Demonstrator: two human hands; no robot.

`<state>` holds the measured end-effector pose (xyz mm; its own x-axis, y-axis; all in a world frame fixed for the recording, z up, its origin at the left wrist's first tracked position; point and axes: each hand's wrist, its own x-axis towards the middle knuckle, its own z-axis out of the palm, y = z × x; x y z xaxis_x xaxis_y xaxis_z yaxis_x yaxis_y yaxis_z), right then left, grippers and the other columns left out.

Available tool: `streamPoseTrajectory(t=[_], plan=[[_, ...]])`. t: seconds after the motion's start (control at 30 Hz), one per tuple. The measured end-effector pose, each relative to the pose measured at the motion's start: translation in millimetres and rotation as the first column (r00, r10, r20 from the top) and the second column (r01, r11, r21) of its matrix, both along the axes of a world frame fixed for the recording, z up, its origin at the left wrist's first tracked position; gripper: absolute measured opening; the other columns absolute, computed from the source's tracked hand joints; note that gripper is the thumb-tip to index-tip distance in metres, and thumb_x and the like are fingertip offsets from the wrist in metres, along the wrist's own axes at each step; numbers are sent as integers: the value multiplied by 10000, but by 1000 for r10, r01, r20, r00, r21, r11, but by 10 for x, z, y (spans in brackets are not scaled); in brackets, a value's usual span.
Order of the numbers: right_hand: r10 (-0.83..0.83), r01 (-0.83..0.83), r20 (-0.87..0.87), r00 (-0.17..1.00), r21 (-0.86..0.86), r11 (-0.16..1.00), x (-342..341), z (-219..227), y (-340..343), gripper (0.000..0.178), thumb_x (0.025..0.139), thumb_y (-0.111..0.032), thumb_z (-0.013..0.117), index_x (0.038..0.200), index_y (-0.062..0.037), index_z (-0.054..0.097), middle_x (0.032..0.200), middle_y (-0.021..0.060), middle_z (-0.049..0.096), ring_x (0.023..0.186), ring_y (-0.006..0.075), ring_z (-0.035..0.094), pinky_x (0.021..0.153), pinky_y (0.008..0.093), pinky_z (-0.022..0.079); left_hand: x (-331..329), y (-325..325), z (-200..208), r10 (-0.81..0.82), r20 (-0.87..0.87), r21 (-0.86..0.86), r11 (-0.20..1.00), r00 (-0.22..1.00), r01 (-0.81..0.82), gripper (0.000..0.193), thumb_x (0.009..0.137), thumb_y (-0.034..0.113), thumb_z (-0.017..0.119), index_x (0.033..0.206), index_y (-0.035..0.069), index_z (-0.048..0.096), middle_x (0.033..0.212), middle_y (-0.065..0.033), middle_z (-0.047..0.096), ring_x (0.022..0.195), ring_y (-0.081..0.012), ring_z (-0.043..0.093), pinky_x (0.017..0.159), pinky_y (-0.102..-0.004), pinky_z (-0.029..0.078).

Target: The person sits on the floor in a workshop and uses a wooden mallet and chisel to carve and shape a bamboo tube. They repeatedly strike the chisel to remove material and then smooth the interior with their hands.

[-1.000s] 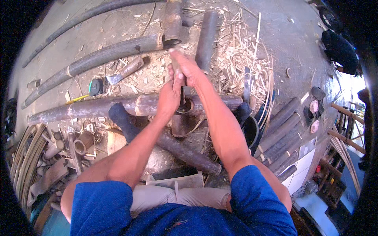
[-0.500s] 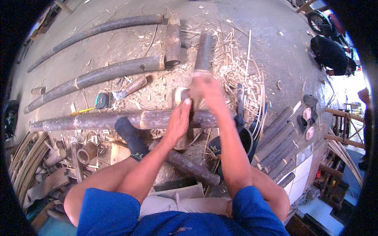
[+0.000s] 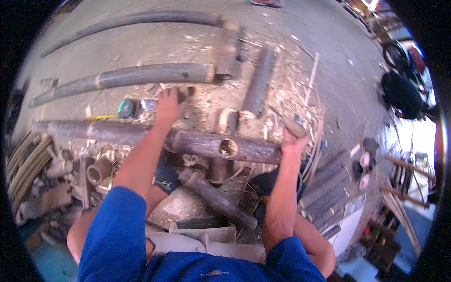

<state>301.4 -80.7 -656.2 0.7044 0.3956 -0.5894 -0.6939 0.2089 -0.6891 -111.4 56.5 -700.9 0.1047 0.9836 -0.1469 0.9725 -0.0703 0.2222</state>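
A long dark bamboo pole point(image 3: 197, 141) with a round hole point(image 3: 229, 148) cut in its side lies across in front of me. My left hand point(image 3: 168, 107) reaches over it and closes on the wooden handle of a hammer-like tool point(image 3: 184, 92), whose metal head lies on the ground to the left of the hand. My right hand point(image 3: 293, 140) is at the pole's right end, gripped around a short wooden-handled tool point(image 3: 292, 124); its working end is blurred. A shorter dark bamboo piece point(image 3: 216, 199) lies slanted between my knees.
A green and black tape measure point(image 3: 126, 108) with yellow tape sits left of my left hand. More bamboo poles point(image 3: 141, 75) lie beyond, short pieces point(image 3: 257, 84) and shavings around them. Cut lengths point(image 3: 329, 183) are stacked at the right, offcuts point(image 3: 94, 169) at the left.
Both hands have left the middle of the pole where they were together. The left went forward to the hammer-like tool, the right moved out to the pole's right end.
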Motion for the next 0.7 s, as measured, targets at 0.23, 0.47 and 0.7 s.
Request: streamPoseTrajectory(t=[0.23,0.47,0.7], plan=[[265,-265,2,964,61,962,-330,273,-192,659,1056,-371,345,1442,158,270,1478,333,394,1376,499,413,1152,604,394,-242,198,291,-189,22,-108,976,982,190,577,911,306,682,1291,-54,437,1268,-314,530,1145,-484,599,985,-518,518],[288,-286,-57,956,42,957,-654,617,-562,652,1045,-348,419,1484,104,249,1479,329,395,1329,455,497,1105,511,479,-1485,63,1697,-212,485,-169,929,849,329,626,878,387,725,1253,-70,519,1171,-266,632,1073,-354,645,954,-432,507],[418,-419,46,907,21,908,-955,724,-545,599,1012,-333,535,1457,15,335,1398,257,477,1239,398,574,1059,489,510,-2787,-1138,2395,268,348,-131,963,899,-236,554,801,326,696,1175,-69,591,1015,-177,677,949,-261,644,870,-385,516]])
